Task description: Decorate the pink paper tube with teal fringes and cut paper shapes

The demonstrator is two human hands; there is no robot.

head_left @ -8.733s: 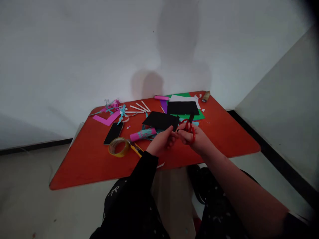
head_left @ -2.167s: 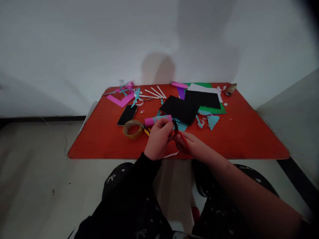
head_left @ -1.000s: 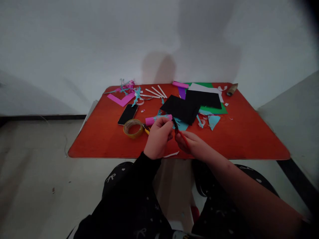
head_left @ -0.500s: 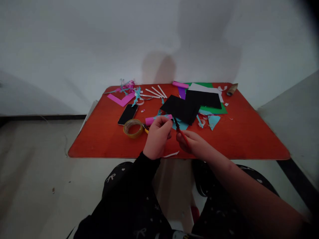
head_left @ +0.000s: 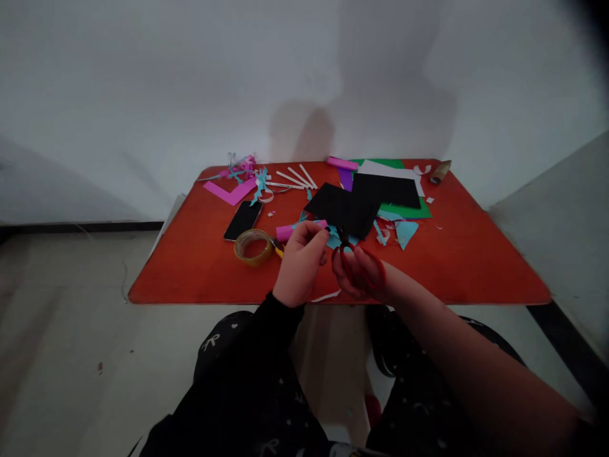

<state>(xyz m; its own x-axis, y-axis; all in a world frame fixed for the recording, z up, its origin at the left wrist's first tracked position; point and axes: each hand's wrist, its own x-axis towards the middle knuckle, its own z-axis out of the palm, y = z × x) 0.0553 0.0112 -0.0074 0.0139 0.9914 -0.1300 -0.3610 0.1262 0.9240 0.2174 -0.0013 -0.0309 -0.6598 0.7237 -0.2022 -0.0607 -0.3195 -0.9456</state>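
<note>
My left hand (head_left: 303,259) is closed in a pinch, with a small black piece of paper (head_left: 328,230) at its fingertips. Beside it, my right hand (head_left: 358,273) is turned partly palm up and holds scissors (head_left: 347,254) with red handles and dark blades. The blades are hard to make out against the black paper (head_left: 351,212) behind them. Just past my left hand lies a pink roll (head_left: 285,232) among light blue paper scraps. A roll of yellowish tape (head_left: 254,248) and a yellow-handled tool (head_left: 278,249), partly hidden, are left of that hand.
On the red table (head_left: 451,266) a phone (head_left: 243,219) lies left of centre. Several white sticks (head_left: 299,176) and tangled paper scraps (head_left: 245,166) are at the back. Green sheets (head_left: 413,211) lie under black paper at right, near a brown tube (head_left: 441,172). A wall rises behind.
My right hand has rolled over, showing its palm side and more of the red handles. The scissors have turned with it. My left hand keeps its pinch in nearly the same place.
</note>
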